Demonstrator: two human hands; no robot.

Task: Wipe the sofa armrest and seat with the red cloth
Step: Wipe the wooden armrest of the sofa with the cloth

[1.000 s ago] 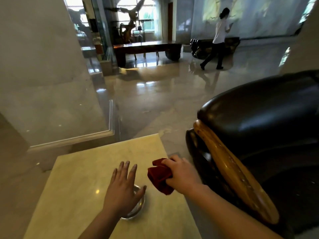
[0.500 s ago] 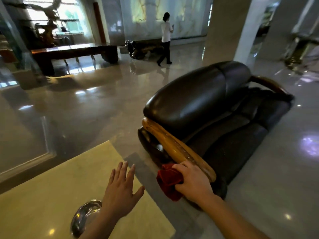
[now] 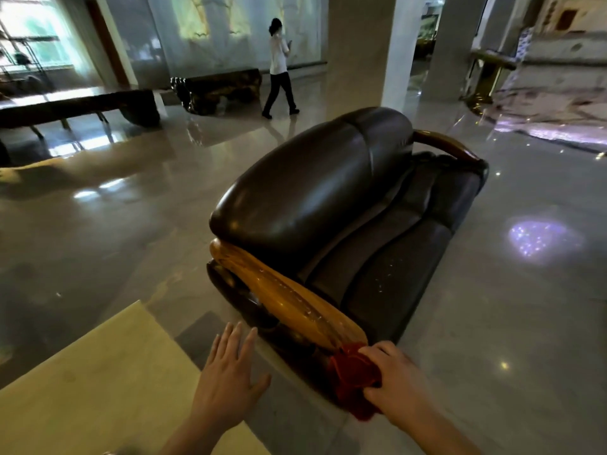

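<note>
A dark leather sofa [image 3: 315,192] stands on the glossy floor with a polished wooden armrest [image 3: 282,293] along its near side. Its dark seat [image 3: 391,274] carries small pale specks. My right hand [image 3: 394,379] grips a crumpled red cloth [image 3: 353,376] and holds it against the armrest's near end. Left of the sofa, my left hand [image 3: 230,379] hovers with its fingers spread and nothing in it, above the gap between the sofa and a table.
A pale marble side table [image 3: 98,372] sits at the lower left. A person [image 3: 279,67] walks across the far floor near a dark carved bench [image 3: 216,90] and a long wooden table [image 3: 78,106]. A square pillar [image 3: 361,50] rises behind the sofa.
My view swung right from the side table to the sofa. My right hand carried the red cloth off the table onto the armrest's near end. My left hand left the metal dish.
</note>
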